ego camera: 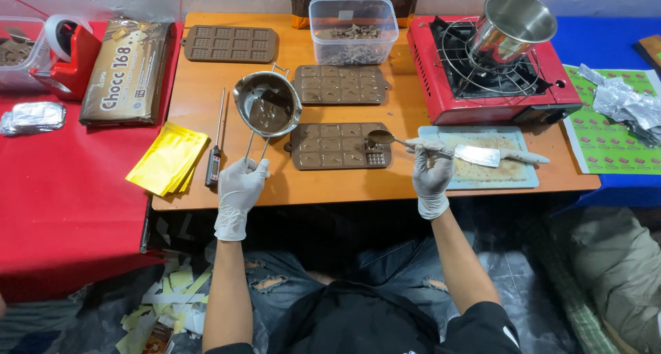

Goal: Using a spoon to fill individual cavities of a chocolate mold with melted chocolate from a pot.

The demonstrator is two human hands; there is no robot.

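Wooden table — three chocolate moulds, one spoon, one melting pot.

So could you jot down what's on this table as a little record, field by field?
left hand: gloved, grips the wire handle of a small steel pouring pot of melted chocolate
right hand: gloved, holds a metal spoon over the nearest brown chocolate-bar mould
other moulds: two more brown ones behind it
stove: red portable gas stove carrying a steel pot
left of pouring pot: probe thermometer, yellow foil pouches
surface: wooden table
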